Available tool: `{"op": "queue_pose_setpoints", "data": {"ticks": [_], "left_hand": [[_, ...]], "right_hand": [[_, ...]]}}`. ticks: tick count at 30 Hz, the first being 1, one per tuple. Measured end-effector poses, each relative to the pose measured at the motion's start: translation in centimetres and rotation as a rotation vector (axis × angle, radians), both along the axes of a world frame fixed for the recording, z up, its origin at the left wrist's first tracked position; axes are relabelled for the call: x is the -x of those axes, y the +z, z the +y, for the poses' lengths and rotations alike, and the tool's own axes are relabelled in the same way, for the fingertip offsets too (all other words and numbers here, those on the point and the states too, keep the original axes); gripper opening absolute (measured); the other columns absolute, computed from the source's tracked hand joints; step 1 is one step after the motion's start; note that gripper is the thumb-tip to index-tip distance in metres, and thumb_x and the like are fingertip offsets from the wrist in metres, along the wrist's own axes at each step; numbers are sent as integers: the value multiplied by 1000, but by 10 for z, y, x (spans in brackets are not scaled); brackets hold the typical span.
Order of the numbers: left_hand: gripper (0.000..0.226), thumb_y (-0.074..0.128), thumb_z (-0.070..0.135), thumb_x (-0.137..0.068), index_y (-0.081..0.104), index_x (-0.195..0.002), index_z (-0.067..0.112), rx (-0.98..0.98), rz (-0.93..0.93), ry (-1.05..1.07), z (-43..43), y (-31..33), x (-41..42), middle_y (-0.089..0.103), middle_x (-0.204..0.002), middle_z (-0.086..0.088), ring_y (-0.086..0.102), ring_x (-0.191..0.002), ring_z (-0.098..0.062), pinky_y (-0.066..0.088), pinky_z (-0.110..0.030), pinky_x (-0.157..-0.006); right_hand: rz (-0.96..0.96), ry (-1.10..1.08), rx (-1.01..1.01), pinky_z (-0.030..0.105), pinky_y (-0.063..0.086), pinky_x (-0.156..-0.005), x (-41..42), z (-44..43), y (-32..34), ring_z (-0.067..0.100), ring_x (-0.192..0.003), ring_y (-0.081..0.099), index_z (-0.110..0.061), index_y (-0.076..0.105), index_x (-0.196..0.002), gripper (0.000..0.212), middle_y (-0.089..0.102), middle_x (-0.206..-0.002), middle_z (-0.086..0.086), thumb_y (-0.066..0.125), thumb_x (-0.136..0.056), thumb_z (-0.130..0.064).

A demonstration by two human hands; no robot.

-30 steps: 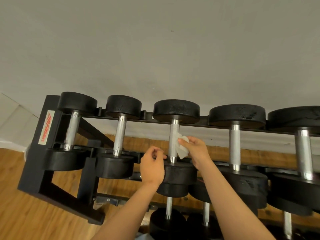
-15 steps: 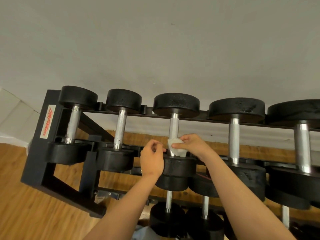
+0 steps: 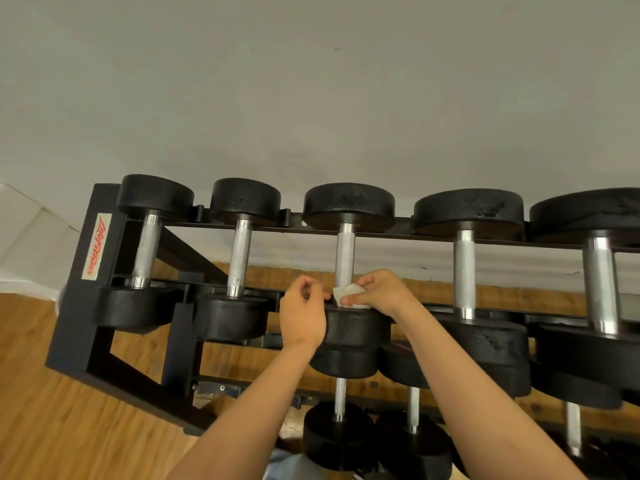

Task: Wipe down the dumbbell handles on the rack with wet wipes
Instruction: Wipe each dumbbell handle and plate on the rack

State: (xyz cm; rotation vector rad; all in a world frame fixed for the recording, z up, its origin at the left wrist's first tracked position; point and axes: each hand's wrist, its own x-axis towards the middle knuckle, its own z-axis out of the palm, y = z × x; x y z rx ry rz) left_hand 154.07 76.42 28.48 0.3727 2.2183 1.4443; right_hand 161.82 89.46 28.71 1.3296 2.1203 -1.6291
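A black two-tier rack carries several black dumbbells with silver knurled handles. My right hand pinches a white wet wipe against the near end of the third dumbbell's handle, just above its front weight. My left hand sits at the left side of that front weight with its fingers curled; whether they pinch the wipe's edge or touch the weight is hard to tell.
Neighbouring handles stand left and right of the one being wiped. A lower tier holds more dumbbells under my arms. A grey wall is behind the rack and a wooden floor below.
My right hand has slid the wipe down the third handle from its middle to its near end. My left hand has stayed beside the front weight.
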Motion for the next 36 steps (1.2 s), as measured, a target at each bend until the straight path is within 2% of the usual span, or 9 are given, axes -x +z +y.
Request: {"op": "queue_pose_setpoints", "data": {"ticks": [5, 8, 13, 16, 19, 22, 26, 29, 36], "left_hand": [[20, 50, 10, -96, 60, -80, 14, -8, 13, -11, 1, 2, 0, 67, -75, -1, 64, -78, -13, 42, -17, -69], [20, 50, 9, -96, 60, -80, 14, -13, 15, -11, -1, 1, 0, 67, -77, -1, 64, -79, -12, 41, -17, -70], [22, 48, 14, -98, 60, -80, 16, -4, 34, -21, -1, 0, -1, 69, -80, -4, 62, -78, -11, 39, -14, -66], [22, 47, 16, -98, 60, -81, 16, 10, 34, -41, -2, -2, 0, 68, -83, -8, 63, -79, -15, 41, -17, -65], [22, 47, 16, -98, 60, -81, 14, 29, 39, -50, -2, -3, 0, 68, -82, -9, 62, -78, -18, 40, -19, -62], [23, 46, 16, -99, 60, -81, 14, 44, 53, -68, -3, -1, 0, 67, -80, -5, 61, -75, -14, 38, -19, -60], [23, 45, 16, -100, 59, -82, 15, 54, 64, -85, -5, 0, -1, 66, -79, 0, 58, -71, -6, 37, -13, -57], [24, 44, 18, -100, 58, -81, 17, 49, 38, -76, -5, -2, -2, 67, -80, 0, 59, -73, -6, 39, -17, -60], [23, 45, 17, -100, 58, -80, 17, 38, 40, -39, -4, -1, -4, 68, -83, -7, 59, -76, -9, 41, -21, -64]], "right_hand": [[-52, 49, -30, 29, 48, -79, 7, -2, 11, 16, -92, 57, -8, 65, -112, 49, 62, -103, 0, 85, -72, -28], [-1, -90, -48, 28, 46, -81, 0, -10, 6, 16, -97, 56, -11, 65, -110, 43, 60, -103, -1, 85, -73, -22], [322, -449, -193, 12, 43, -70, -7, -36, 6, 11, -95, 57, -14, 62, -113, 32, 59, -104, -5, 74, -83, -10], [451, -502, -322, 6, 44, -77, -25, -55, 16, -1, -93, 56, -14, 64, -121, 30, 62, -107, -7, 65, -91, -9], [459, -442, -484, 5, 40, -93, -46, -78, 9, -3, -104, 56, -15, 66, -121, 30, 65, -115, -5, 62, -92, -8], [477, -289, -596, 2, 22, -107, -47, -98, -7, -2, -127, 42, -17, 59, -131, 44, 53, -135, -8, 58, -91, 3], [458, -111, -782, 21, 7, -121, -50, -117, -26, 0, -144, 19, -17, 34, -148, 62, 32, -152, -5, 52, -93, 7], [339, -10, -891, 34, 3, -122, -67, -138, -44, 11, -150, 11, -20, 15, -154, 64, 17, -161, 0, 40, -97, -5], [276, -29, -879, 30, -4, -122, -61, -130, -43, 11, -151, 3, -16, 10, -155, 56, 9, -163, 0, 23, -101, -20]]}}
